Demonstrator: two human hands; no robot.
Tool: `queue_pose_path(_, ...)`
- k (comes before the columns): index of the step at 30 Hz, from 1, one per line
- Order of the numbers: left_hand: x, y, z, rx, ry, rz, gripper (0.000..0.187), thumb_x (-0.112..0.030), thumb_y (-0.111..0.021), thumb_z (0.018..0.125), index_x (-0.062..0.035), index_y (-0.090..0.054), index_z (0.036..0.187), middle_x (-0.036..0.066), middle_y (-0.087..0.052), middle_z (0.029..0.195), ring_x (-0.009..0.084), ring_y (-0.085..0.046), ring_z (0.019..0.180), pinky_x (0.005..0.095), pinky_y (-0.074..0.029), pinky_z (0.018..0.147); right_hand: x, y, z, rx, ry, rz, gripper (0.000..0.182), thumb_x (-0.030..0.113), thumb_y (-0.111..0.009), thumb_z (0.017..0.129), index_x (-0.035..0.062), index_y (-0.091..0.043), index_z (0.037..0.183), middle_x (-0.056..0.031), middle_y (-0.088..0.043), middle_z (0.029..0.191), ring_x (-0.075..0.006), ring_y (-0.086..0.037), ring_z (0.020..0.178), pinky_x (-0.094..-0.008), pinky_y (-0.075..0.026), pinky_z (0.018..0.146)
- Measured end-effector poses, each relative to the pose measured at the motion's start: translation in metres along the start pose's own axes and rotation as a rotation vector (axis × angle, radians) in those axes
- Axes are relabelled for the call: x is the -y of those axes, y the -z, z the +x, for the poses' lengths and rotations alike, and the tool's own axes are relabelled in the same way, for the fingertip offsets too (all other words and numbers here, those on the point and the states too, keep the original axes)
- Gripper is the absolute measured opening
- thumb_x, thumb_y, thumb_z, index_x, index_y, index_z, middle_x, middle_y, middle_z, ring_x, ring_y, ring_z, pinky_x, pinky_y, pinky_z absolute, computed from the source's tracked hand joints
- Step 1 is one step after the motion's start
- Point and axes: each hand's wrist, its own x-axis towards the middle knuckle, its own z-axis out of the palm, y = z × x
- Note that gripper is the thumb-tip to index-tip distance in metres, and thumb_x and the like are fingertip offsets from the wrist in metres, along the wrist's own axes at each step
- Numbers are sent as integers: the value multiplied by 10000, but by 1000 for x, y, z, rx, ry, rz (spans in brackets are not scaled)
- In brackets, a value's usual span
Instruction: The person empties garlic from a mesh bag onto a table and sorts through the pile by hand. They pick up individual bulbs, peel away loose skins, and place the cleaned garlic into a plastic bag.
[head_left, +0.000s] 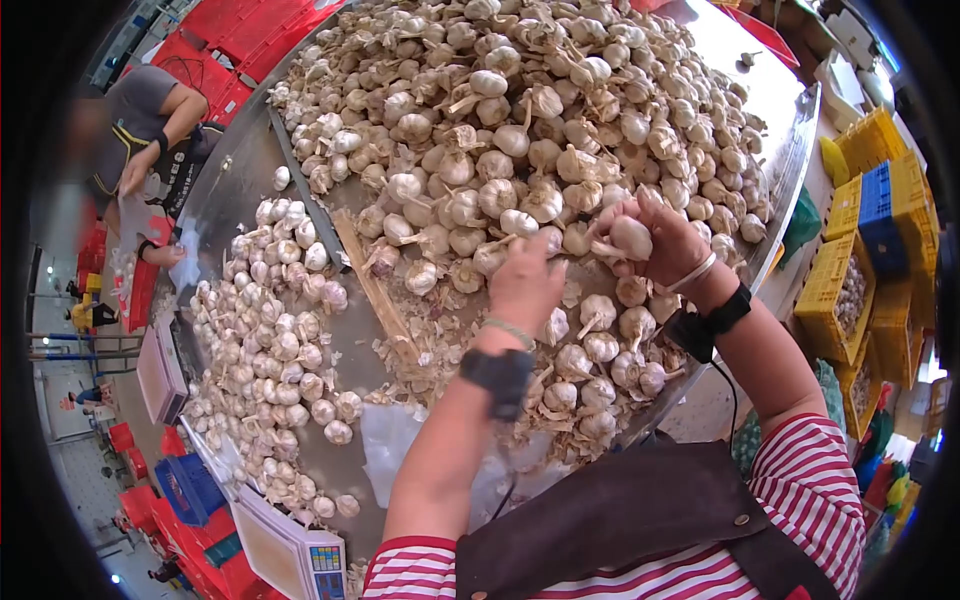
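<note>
My right hand [668, 240] cups a whitish garlic bulb [630, 238], its fingers curled around it at the near side of the big heap. Over the same heap, my left hand [525, 285] reaches in from the lower left, smeared by motion, with bulbs close to its fingertips; I cannot tell whether it grips one. The large heap of untrimmed garlic bulbs [540, 120], many with dry stalks, covers the far part of the metal table [250, 165]. Below my right hand sit more bulbs with stalks [600, 345]. Loose papery skins [440, 335] lie between the hands and a wooden strip [375, 285].
Cleaner bulbs [270, 340] are piled on the left, beyond a metal divider [305, 195]. Two scales [285, 545] stand along the left edge. Plastic bags [390, 445] lie near my left forearm. Yellow crates [835, 295] are stacked at right. A co-worker [150, 130] is at upper left.
</note>
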Motion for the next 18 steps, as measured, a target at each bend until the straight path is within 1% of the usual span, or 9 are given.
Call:
queue_pose_path(2,-15,-14,13,69,52,123,305,-139,-574,861,-62,-482,1141,203,-562,1046,331,-660,743,420,-551,639,-6,-6,0,-158,25,-297,387,418,-547,936,44,-614,1011,-67,-652,954,-134,-636,844,-275,-556,716)
queue_pose_path(6,-11,-29,20,130,72,215,235,-115,-547,853,-68,-438,1055,232,-543,978,383,-653,718,457,-539,609,-23,0,0,-167,4,-471,234,260,-597,939,32,-645,923,-30,-652,846,-86,-603,794,-220,-485,669)
queue_pose_path(10,-2,-15,12,66,62,-30,233,-138,-592,847,-59,-442,1007,208,-584,927,331,-652,758,408,-531,638,-25,-17,-17,-205,29,-509,206,239,-604,939,41,-651,914,11,-638,823,-37,-530,685,-193,-407,599)
queue_pose_path(12,3,-2,-3,166,162,-178,295,-179,-608,877,-56,-461,1100,159,-614,923,282,-654,786,357,-522,661,-27,-25,-23,-232,65,-507,203,248,-597,945,52,-645,921,27,-632,815,-22,-507,650,-188,-386,579)
queue_pose_path(14,13,1,-33,226,209,-1035,436,-299,-578,928,-62,-435,1266,131,-617,1015,251,-656,768,331,-537,619,-26,-38,-28,-255,130,-536,210,258,-594,947,53,-626,977,18,-632,859,-40,-537,705,-199,-430,636)
queue_pose_path(15,13,11,-47,226,213,-1036,436,-299,-578,928,-62,-435,1266,131,-617,1015,251,-656,768,331,-537,619,-38,-37,-25,-202,192,-425,242,264,-593,944,51,-596,1061,8,-625,945,-62,-572,828,-221,-465,748)
queue_pose_path(16,7,30,-62,424,384,-1397,507,-397,-558,925,-82,-428,1299,113,-617,1043,234,-657,784,323,-551,615,-34,-52,-28,-151,175,-568,314,274,-593,942,33,-567,1141,-27,-609,1035,-115,-578,977,-285,-465,869)
queue_pose_path(17,1,44,-75,626,560,-1750,582,-495,-538,921,-101,-420,1333,95,-616,1071,217,-657,800,315,-565,610,-39,-58,-23,-47,227,-782,345,279,-597,939,27,-551,1170,-48,-609,1054,-140,-575,1012,-304,-459,884)
queue_pose_path(18,-4,51,-88,617,562,-1749,582,-495,-538,921,-101,-420,1333,95,-616,1071,217,-657,800,315,-565,610,-45,-64,-17,62,284,-995,378,283,-600,935,21,-534,1199,-69,-609,1073,-166,-573,1046,-322,-453,899)
